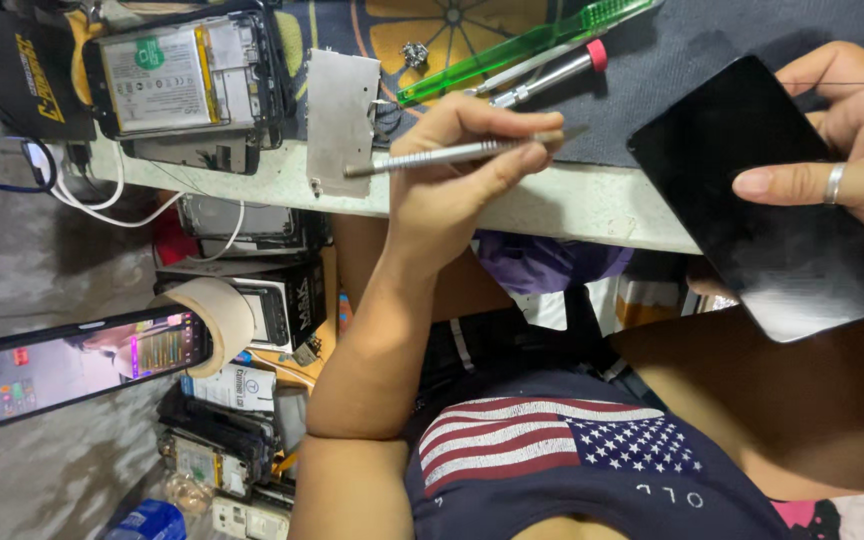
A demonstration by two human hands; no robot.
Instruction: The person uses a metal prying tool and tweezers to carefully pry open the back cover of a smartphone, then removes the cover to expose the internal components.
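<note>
Black panel (777, 200) and metal tool (452, 155) in hands

1. The right hand (852, 150), at the upper right, is cut off by the frame's edge.
2. The black panel (782, 200) hides its palm.
3. The green tool (522, 45) runs off the top edge.

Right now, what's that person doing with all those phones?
The person is at a bench. Their left hand holds a thin metal tool like a pen. Their right hand holds a black phone panel over the table edge. An opened phone with its battery showing lies on the bench, near a green-handled tool.
</note>
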